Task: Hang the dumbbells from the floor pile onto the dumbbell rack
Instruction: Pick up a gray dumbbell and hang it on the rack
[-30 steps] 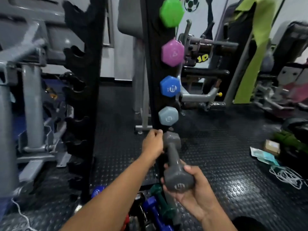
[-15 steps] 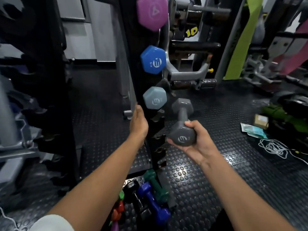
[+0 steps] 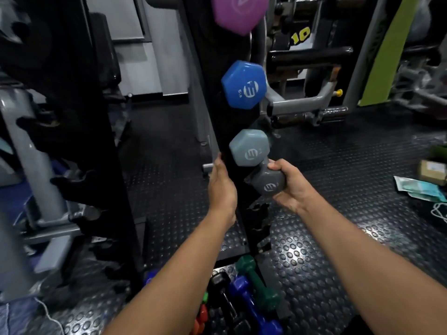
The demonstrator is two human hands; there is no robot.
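Note:
My right hand (image 3: 291, 187) grips a dark grey dumbbell (image 3: 267, 182) by its near head and holds it against the black upright rack (image 3: 205, 68), just below a light grey dumbbell (image 3: 249, 147) that hangs there. Its far end is hidden behind that light grey head. Above hang a blue dumbbell (image 3: 244, 84) and a purple one (image 3: 238, 13). My left hand (image 3: 221, 187) rests on the rack's left edge, holding the post. At the rack's foot lies the floor pile: a green dumbbell (image 3: 258, 284), a dark blue one (image 3: 251, 308), a black one (image 3: 223, 293) and a red one (image 3: 200, 317).
A second black rack (image 3: 79, 141) with empty hooks stands at left beside grey machine frames (image 3: 36, 165). Weight machines (image 3: 307, 68) fill the back. On the studded rubber floor at right lie a small box (image 3: 433, 171), a packet (image 3: 418, 186) and a white cord (image 3: 439, 211).
My right hand has carried the dark grey dumbbell left and in toward the rack, under the light grey one. My left hand stays on the rack post. The view has moved closer.

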